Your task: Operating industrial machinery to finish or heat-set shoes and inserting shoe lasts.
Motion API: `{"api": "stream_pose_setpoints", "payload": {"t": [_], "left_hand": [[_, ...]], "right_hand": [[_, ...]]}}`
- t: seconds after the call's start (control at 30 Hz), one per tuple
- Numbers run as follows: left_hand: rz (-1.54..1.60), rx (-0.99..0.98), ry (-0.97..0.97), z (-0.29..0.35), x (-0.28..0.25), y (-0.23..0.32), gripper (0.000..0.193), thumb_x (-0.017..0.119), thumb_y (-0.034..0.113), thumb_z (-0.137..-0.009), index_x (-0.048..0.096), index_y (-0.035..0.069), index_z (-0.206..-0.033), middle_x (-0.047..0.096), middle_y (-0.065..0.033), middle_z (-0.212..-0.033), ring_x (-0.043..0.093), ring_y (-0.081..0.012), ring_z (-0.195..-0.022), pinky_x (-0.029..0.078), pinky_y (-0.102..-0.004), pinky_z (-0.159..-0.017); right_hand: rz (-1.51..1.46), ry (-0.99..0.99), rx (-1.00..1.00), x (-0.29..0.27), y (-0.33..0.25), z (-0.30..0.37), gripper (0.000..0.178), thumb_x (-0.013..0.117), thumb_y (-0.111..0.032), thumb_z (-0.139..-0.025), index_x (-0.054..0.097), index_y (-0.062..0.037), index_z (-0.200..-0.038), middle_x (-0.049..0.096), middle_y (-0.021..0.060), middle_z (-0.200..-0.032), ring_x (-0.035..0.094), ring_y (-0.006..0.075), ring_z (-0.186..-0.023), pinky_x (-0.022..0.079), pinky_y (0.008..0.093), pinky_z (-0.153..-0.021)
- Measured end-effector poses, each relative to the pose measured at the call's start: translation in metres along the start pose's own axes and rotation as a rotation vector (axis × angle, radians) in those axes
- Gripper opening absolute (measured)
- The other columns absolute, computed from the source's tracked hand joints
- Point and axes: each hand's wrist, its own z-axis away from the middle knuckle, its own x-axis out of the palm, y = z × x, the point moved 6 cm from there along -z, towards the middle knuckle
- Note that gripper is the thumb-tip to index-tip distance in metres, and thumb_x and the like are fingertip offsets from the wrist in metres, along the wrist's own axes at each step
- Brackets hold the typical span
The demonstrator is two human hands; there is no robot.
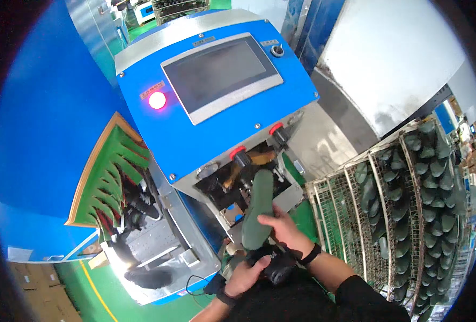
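Note:
A dark green shoe last (257, 214) is held before the blue machine, its long sole-shaped face toward me and one end reaching the machine's front opening (216, 185). My right hand (287, 232) is closed around its side, thumb lying on the green face. Dark, bunched material (278, 268) sits at the last's near end; I cannot tell if it is a shoe upper. My left hand (246, 276) is closed on this dark material, thumb on top, its other fingers mostly hidden.
The blue machine panel (205, 142) carries a dark screen (219, 72), a lit red button (157, 100) and two black knobs with red rings (241, 156). Right stands a wire rack (350, 214) of green lasts (433, 214). Left are a wood-edged green panel (106, 177) and a metal worktop (157, 244).

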Motion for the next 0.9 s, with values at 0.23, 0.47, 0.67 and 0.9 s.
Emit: {"api": "stream_pose_setpoints", "payload": {"t": [0.23,0.47,0.67,0.9], "left_hand": [[-0.359,0.269,0.327,0.03,0.024,0.06,0.049,0.069,0.044,-0.086,0.067,0.0,-0.107,0.071,-0.0164,-0.091,0.068,-0.0313,-0.088,0.052,-0.0404,-0.08],[-0.405,0.183,0.142,0.007,0.077,0.093,0.041,0.07,0.032,-0.085,0.068,-0.002,-0.107,0.072,-0.013,-0.097,0.067,-0.0222,-0.087,0.052,-0.0355,-0.079],[-0.243,-0.022,0.034,0.0,0.114,0.103,0.058,0.058,0.039,-0.098,0.055,-0.006,-0.135,0.063,-0.0136,-0.127,0.058,-0.0204,-0.115,0.045,-0.0348,-0.1],[-0.592,-0.264,0.061,-0.026,0.143,0.118,0.054,0.059,0.041,-0.099,0.06,-0.002,-0.131,0.065,-0.0101,-0.124,0.057,-0.0188,-0.114,0.043,-0.0339,-0.099]], "right_hand": [[-0.042,-0.106,-0.025,-0.072,-0.053,0.034,0.066,0.066,-0.006,-0.09,0.039,-0.0019,-0.15,0.056,0.0097,-0.138,0.056,0.0209,-0.122,0.044,0.0364,-0.105],[-0.378,-0.163,-0.072,-0.173,-0.101,0.111,0.063,0.056,-0.041,-0.099,0.043,0.0023,-0.142,0.063,0.0221,-0.122,0.071,0.0289,-0.094,0.061,0.0361,-0.072],[-0.377,0.352,-0.16,-0.27,-0.077,0.18,0.057,0.052,-0.048,-0.1,0.052,-0.0018,-0.133,0.069,0.0167,-0.106,0.071,0.0243,-0.081,0.059,0.034,-0.064],[-1.258,0.027,-0.693,-0.361,-0.121,0.207,0.058,0.063,-0.048,-0.092,0.057,0.0036,-0.118,0.065,0.0144,-0.088,0.062,0.0194,-0.066,0.055,0.0284,-0.062]]}}
